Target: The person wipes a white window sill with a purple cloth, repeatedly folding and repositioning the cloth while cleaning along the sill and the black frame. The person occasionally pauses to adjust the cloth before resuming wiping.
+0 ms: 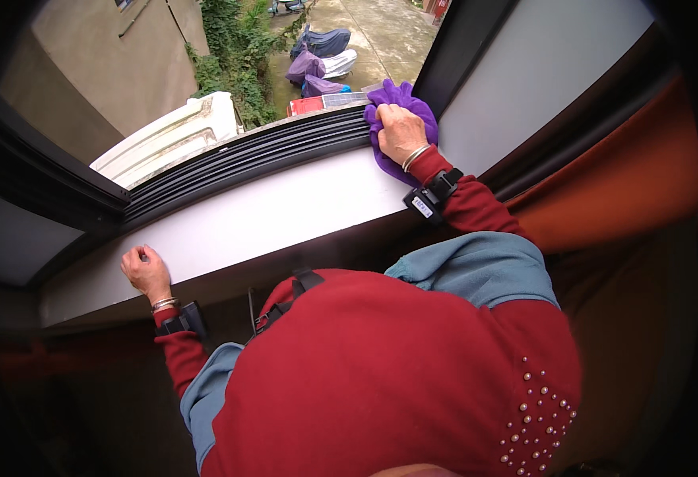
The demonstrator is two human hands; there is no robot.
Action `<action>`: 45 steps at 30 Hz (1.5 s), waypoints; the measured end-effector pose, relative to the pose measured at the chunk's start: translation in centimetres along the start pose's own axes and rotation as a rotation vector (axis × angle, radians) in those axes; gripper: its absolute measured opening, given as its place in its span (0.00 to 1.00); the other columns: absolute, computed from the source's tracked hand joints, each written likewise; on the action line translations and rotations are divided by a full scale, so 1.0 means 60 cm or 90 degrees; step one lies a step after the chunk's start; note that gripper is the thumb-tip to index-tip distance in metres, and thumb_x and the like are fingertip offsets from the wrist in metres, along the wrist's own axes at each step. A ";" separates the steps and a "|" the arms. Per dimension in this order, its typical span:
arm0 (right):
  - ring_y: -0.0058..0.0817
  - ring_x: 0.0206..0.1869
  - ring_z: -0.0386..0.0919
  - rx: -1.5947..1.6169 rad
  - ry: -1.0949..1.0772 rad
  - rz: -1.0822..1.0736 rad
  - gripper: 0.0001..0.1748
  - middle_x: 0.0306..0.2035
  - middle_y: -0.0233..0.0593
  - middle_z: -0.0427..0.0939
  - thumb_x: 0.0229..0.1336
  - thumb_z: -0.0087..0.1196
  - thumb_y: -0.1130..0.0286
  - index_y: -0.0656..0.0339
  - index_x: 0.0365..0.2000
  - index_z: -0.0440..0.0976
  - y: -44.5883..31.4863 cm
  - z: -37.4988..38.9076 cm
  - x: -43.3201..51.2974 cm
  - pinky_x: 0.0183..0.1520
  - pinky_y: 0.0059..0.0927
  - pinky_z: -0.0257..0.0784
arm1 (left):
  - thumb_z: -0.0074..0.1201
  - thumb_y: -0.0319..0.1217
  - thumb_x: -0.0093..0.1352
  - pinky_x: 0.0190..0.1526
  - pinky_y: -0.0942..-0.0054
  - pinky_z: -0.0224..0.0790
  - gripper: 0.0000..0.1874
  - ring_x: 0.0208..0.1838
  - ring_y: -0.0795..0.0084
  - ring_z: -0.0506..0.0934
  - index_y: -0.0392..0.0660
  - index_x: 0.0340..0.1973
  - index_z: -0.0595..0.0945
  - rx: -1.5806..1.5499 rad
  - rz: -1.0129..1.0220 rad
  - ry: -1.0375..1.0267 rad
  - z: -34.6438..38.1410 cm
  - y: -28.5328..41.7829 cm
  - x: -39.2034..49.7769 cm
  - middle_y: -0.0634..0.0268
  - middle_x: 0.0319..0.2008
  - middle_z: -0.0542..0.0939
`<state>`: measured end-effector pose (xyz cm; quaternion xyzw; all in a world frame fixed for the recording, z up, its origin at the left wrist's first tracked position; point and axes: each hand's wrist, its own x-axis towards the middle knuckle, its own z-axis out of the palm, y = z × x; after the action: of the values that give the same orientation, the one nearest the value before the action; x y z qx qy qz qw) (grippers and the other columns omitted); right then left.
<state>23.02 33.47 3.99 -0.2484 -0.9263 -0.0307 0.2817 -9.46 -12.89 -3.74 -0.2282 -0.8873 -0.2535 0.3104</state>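
Observation:
My right hand [405, 134] grips a bunched purple cloth [423, 113] at the right end of the dark window track [253, 158]. The cloth lies against the foot of the window's right upright and drapes partly over the white sill [277, 208]. My left hand [146, 273] rests on the left part of the sill, its fingers curled. Nothing shows in that hand, though the inside of its curl is partly hidden. Several parallel grooves run along the track between the hands.
The window stands open between a dark left frame [57, 173] and a right frame [462, 53]. An orange curtain [617, 173] hangs at the right. Outside below are a white ridged surface [170, 137], green climbing plants [238, 65] and covered scooters [322, 45] on concrete.

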 end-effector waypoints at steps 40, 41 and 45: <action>0.46 0.62 0.71 0.309 -0.164 -0.433 0.29 0.59 0.45 0.72 0.48 0.58 0.74 0.59 0.55 0.70 -0.333 0.219 0.090 0.63 0.42 0.65 | 0.62 0.24 0.60 0.46 0.58 0.67 0.07 0.44 0.53 0.72 0.43 0.27 0.77 -0.095 0.063 0.026 0.035 -0.049 -0.023 0.59 0.35 0.76; 0.46 0.62 0.70 0.318 -0.144 -0.426 0.29 0.59 0.45 0.72 0.47 0.59 0.74 0.60 0.54 0.71 -0.316 0.218 0.087 0.63 0.42 0.65 | 0.62 0.24 0.60 0.47 0.58 0.67 0.07 0.44 0.53 0.72 0.43 0.27 0.77 -0.098 0.075 0.038 0.039 -0.052 -0.024 0.59 0.35 0.76; 0.46 0.59 0.71 0.275 -0.057 -0.464 0.28 0.59 0.43 0.72 0.50 0.58 0.73 0.54 0.55 0.72 -0.395 0.240 0.088 0.60 0.46 0.65 | 0.63 0.25 0.60 0.46 0.58 0.66 0.07 0.43 0.53 0.72 0.42 0.26 0.77 -0.112 0.070 0.027 0.044 -0.053 -0.027 0.60 0.33 0.76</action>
<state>0.60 17.93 -3.29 0.1590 -0.9499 0.0776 0.2576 -11.23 -14.18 -7.59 -0.2978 -0.8409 -0.3179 0.3211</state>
